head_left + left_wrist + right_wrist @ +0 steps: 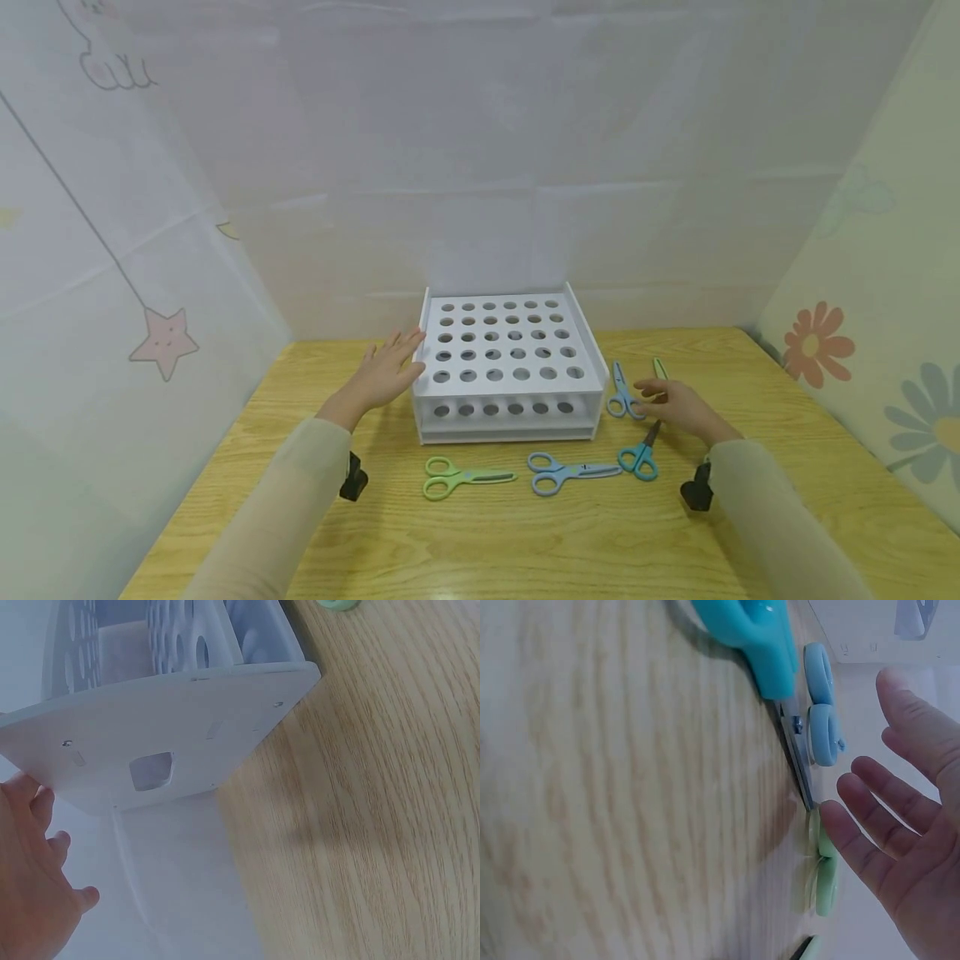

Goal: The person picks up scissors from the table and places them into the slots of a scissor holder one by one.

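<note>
A white rack (491, 386) with rows of round holes stands at the back of the table. My left hand (381, 372) is at its left side, fingers extended; in the left wrist view the fingertips meet the edge of the side panel (150, 727). To the right of the rack, my right hand (678, 407) hovers with loosely bent fingers, holding nothing. Beneath and around it lie light blue scissors (620, 392), green scissors (826, 885) partly hidden by the hand in the head view, and teal scissors (639, 458) with dark blades.
In front of the rack lie another pair of green scissors (465, 477) and another pair of light blue scissors (573, 472), blades pointing right. All rest on a wooden table (480, 550). Pale printed cloth (495, 167) hangs behind and at both sides.
</note>
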Tool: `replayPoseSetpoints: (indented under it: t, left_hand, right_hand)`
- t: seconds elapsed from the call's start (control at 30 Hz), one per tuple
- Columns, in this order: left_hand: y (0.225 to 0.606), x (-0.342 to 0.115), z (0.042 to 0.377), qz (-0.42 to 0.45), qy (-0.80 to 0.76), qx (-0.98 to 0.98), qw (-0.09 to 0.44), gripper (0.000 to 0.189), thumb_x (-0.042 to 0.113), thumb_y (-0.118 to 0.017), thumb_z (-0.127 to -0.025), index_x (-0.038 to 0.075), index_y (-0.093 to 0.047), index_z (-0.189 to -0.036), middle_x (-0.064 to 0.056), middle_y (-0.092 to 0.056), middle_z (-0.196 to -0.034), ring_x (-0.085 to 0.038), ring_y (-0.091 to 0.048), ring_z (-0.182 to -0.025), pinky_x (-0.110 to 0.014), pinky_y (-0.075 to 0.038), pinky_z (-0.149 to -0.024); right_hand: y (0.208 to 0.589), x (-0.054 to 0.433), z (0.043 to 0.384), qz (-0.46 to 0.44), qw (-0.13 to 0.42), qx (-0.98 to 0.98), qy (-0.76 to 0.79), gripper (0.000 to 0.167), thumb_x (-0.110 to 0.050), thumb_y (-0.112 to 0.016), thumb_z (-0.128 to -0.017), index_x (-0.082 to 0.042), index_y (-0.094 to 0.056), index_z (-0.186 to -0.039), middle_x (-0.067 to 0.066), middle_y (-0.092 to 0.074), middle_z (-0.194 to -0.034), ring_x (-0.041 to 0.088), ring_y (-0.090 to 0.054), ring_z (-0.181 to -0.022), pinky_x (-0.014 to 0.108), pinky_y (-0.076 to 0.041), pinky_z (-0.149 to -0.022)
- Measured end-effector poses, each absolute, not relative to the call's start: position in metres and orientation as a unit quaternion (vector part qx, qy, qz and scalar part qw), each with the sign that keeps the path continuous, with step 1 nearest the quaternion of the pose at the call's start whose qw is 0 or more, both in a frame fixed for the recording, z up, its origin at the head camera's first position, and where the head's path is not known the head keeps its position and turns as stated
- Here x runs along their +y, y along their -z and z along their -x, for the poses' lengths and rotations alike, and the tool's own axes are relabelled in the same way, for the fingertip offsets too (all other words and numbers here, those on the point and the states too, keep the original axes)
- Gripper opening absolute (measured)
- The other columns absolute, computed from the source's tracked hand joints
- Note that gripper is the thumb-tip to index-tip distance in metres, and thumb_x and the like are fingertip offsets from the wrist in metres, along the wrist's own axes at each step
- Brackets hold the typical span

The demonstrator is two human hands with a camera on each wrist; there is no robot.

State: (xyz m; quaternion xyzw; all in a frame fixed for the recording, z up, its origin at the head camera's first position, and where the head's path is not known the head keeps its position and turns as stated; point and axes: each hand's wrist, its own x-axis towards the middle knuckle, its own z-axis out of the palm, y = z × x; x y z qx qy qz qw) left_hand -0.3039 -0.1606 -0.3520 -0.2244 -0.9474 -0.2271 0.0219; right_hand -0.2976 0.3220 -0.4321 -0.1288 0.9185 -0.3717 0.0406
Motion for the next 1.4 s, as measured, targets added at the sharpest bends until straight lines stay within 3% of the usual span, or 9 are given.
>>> replayPoseSetpoints:
  t: [0.4, 0.73, 1.0, 1.4]
  left_hand:
    - [0.353, -0.161, 0.305, 0.223, 0.229, -0.947, 0.021, 0.056, 0.034, -0.035, -0.097, 0.013, -0.022, -0.148, -0.005, -0.017, -0.151, -0.031, -0.004, -0.138, -0.058, 0.003, -0.104]
    - [0.354, -0.161, 0.307, 0.226, 0.221, -0.949, 0.023, 0.056, 0.035, -0.035, -0.097, 0.013, -0.021, -0.148, -0.007, -0.017, -0.151, -0.033, -0.005, -0.137, -0.059, 0.002, -0.104]
    - [0.354, -0.161, 0.306, 0.229, 0.222, -0.947, 0.028, 0.056, 0.034, -0.036, -0.097, 0.012, -0.022, -0.147, -0.007, -0.018, -0.151, -0.032, -0.005, -0.137, -0.059, 0.002, -0.104]
    - [0.354, -0.161, 0.305, 0.226, 0.228, -0.947, 0.026, 0.056, 0.033, -0.036, -0.097, 0.012, -0.023, -0.147, -0.006, -0.018, -0.151, -0.032, -0.006, -0.137, -0.059, 0.000, -0.104]
  right_hand:
    - [0.438, 0.319, 0.297, 0.111, 0.047, 0.922, 0.367, 0.042, -0.022, -0.064, -0.087, 0.005, -0.057, -0.119, 0.023, -0.054, -0.114, 0.035, -0.054, -0.097, 0.046, -0.047, -0.078]
    - [0.444, 0.317, 0.298, 0.085, 0.049, 0.926, 0.365, 0.032, -0.022, -0.068, -0.084, 0.002, -0.065, -0.105, 0.017, -0.062, -0.104, 0.037, -0.055, -0.098, 0.051, -0.044, -0.082]
    - [0.446, 0.314, 0.298, 0.109, 0.005, 0.935, 0.338, 0.016, -0.012, -0.071, -0.079, 0.001, -0.069, -0.087, 0.014, -0.061, -0.094, 0.032, -0.056, -0.088, 0.046, -0.047, -0.074]
    - [0.446, 0.315, 0.296, 0.081, 0.014, 0.940, 0.332, 0.018, -0.017, -0.069, -0.082, 0.000, -0.070, -0.089, 0.011, -0.065, -0.091, 0.029, -0.058, -0.086, 0.043, -0.048, -0.072]
